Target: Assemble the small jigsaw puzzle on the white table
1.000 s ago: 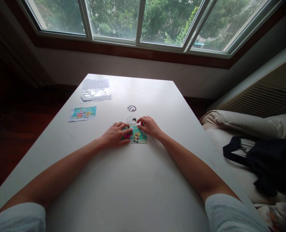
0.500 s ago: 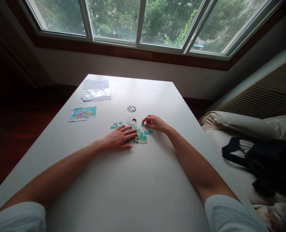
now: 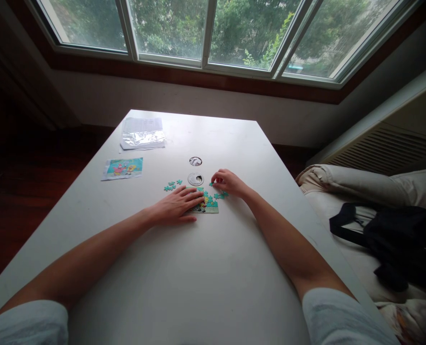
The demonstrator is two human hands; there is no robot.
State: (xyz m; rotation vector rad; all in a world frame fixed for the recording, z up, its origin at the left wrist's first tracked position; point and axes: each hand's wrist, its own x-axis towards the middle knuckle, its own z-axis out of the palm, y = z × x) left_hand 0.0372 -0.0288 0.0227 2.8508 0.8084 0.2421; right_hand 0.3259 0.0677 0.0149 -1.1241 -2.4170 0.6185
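A partly assembled jigsaw puzzle (image 3: 211,209) lies on the white table, its lower strip pale and its upper part teal. My left hand (image 3: 177,206) rests flat across its left side with fingers spread, hiding much of the picture. Beyond the puzzle's upper right, my right hand (image 3: 229,182) pinches a small teal puzzle piece (image 3: 211,184) between thumb and fingertips. Several loose pieces (image 3: 220,195) lie just right of the puzzle. Another loose group (image 3: 170,188) sits past my left fingers.
Two round inserts (image 3: 195,179) are set in the table (image 3: 213,278) behind the puzzle. A printed cartoon picture (image 3: 123,168) lies to the left, with papers and a clear plastic sleeve (image 3: 143,134) behind it. On the right, a black bag (image 3: 403,239) lies on a pale sofa (image 3: 356,179).
The view has shifted very slightly. My right hand stays at nearly the same spot, pinching the teal piece, and my left hand remains flat on the puzzle.
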